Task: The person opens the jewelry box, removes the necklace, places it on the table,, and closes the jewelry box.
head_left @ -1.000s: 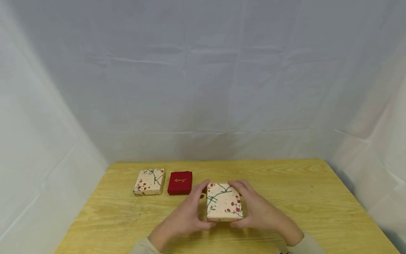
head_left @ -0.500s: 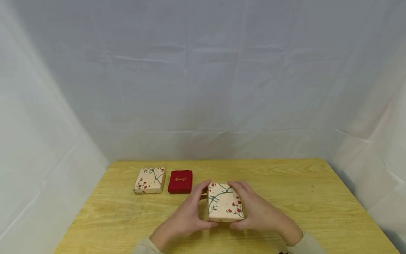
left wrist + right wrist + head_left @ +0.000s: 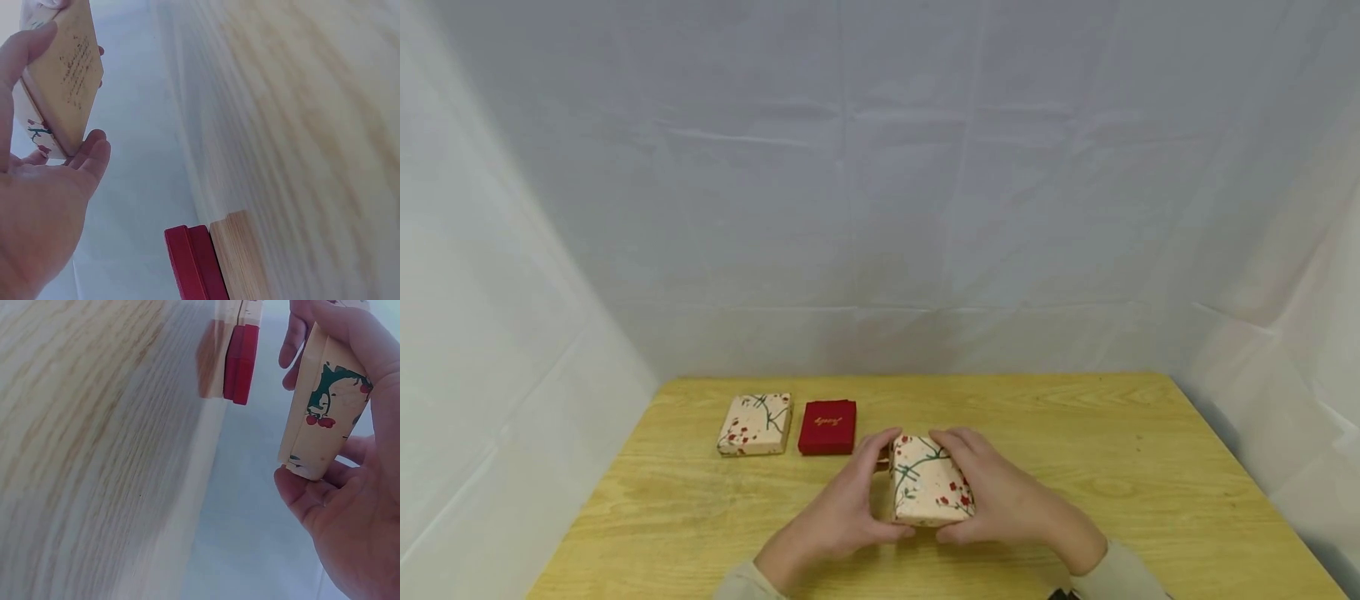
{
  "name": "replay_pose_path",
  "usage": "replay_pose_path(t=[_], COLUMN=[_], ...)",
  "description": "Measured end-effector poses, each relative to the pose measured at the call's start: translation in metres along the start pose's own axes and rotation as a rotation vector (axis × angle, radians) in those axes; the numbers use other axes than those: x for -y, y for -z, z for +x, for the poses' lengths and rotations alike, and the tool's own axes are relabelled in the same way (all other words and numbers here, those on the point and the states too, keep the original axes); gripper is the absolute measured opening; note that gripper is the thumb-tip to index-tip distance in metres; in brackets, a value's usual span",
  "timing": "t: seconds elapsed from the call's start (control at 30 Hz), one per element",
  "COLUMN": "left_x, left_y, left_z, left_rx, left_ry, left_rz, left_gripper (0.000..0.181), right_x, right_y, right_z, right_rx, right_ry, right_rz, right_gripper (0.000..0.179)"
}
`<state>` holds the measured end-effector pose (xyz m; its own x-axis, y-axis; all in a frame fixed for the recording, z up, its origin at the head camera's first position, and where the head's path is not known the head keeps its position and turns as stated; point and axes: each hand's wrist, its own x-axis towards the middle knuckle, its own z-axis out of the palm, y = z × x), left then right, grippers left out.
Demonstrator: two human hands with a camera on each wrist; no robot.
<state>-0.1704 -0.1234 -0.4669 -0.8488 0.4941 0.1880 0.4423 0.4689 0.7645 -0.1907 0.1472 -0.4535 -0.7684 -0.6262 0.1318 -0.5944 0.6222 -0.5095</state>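
Between both hands a cream box [image 3: 928, 483] with green branches and red blossoms is held above the table. My left hand [image 3: 842, 504] grips its left side, thumb at the near edge and fingers at the far edge. On the opposite side my right hand [image 3: 1000, 496] grips it the same way. Small dark printed lines mark the underside of the box [image 3: 75, 72] in the left wrist view. The right wrist view shows the patterned side wall of the box [image 3: 328, 409], with my right fingertips at its corner.
A small red box [image 3: 827, 427] with gold lettering lies on the wooden table [image 3: 1112, 467], left of the hands. Left of it sits another cream blossom-patterned box [image 3: 755, 425]. White sheets [image 3: 895, 183] hang behind and on both sides.
The held box has turned and tilted slightly. My right hand has shifted a little to the left and its fingers reach further over the box. The two boxes on the table stay put.
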Motion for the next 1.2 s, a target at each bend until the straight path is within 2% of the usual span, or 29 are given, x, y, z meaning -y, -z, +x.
replay_pose_path(t=[0.4,0.67,0.93,1.2], left_x=[0.0033,0.0042,0.0047,0.0014], left_y=[0.0005,0.0011,0.001,0.0017], left_z=[-0.0005,-0.0015,-0.0021,-0.0034], left_rx=[0.018,0.02,0.034,0.035], left_ry=[0.0,0.031,0.02,0.063], left_rz=[-0.023,-0.03,-0.035,-0.05], left_gripper=[0.12,0.125,0.125,0.131], right_x=[0.0008,0.0029,0.004,0.005], right_y=[0.0013,0.0013,0.0035,0.0029], right_z=[0.002,0.0024,0.0015,0.0017], right_rx=[0.002,-0.016,-0.017,-0.01], right_ry=[-0.017,-0.011,-0.014,-0.004], right_rz=[0.039,0.018,0.028,0.024], right_gripper=[0.117,0.117,0.116,0.116])
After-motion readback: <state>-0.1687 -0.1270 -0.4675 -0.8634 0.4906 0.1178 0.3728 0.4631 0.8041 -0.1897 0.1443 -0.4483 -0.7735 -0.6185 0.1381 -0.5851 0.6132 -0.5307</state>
